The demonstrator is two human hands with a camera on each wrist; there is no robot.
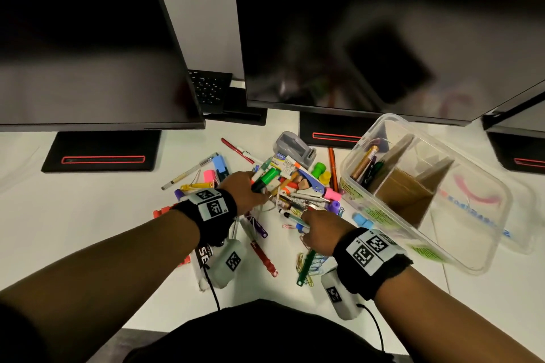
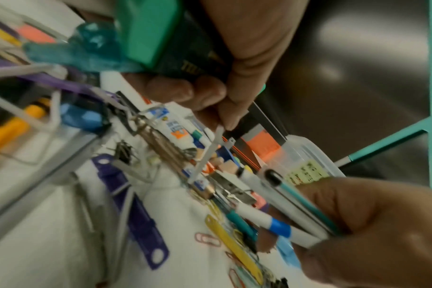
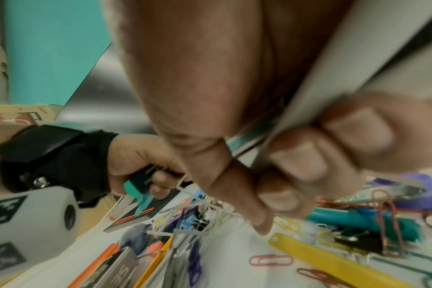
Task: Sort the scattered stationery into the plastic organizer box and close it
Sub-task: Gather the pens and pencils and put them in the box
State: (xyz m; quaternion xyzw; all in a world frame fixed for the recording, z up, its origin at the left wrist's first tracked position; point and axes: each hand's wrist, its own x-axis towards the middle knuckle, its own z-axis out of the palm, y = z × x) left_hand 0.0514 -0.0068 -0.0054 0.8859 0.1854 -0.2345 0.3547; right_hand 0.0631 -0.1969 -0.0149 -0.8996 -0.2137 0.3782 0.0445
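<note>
A heap of pens, markers, clips and erasers (image 1: 295,191) lies on the white desk. My left hand (image 1: 246,190) grips a green marker with a black barrel (image 1: 265,180) (image 2: 148,39) over the heap's left side. My right hand (image 1: 317,230) holds a bundle of pens (image 1: 295,219) (image 2: 301,210), white and teal ones, at the heap's near edge. The clear plastic organizer box (image 1: 483,215) stands open to the right, with cardboard dividers (image 1: 407,188) and a few pens (image 1: 365,162) in its far compartment.
Two dark monitors (image 1: 383,38) hang over the desk's far side, their stands (image 1: 100,150) behind the heap. A grey tape dispenser (image 1: 295,147) sits at the heap's far edge. Paper clips (image 1: 306,262), a red clip (image 1: 264,256) and a yellow strip (image 3: 333,259) lie near me.
</note>
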